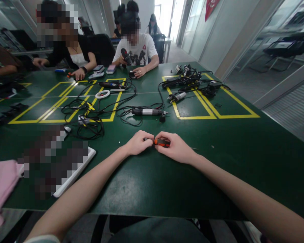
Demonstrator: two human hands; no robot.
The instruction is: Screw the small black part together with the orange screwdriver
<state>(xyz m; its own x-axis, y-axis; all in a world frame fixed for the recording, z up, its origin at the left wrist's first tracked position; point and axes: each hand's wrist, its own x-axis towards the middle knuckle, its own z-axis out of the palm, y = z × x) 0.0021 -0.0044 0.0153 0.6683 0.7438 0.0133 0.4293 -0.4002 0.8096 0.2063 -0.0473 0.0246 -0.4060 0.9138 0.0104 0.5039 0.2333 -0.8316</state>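
My right hand [176, 147] is closed around an orange-and-black screwdriver [162, 143], held level with its end pointing left. Close against that end, my left hand [139, 142] pinches a small dark part [145, 139], mostly covered by the fingers, so its kind does not show. Both hands are just above the green table [142, 182]. Beyond them lies a corded electric screwdriver [147, 112] with a black and silver body, its tip to the right. Beside that tip is a small black round piece [162, 118].
Tangled black cables [91, 128] lie left of centre, near a white ring [102, 94]. More corded tools and cables [184, 81] are piled at the back right. A white-edged tray [77, 173], partly blurred out, is at the left. Co-workers [138, 50] sit across the table.
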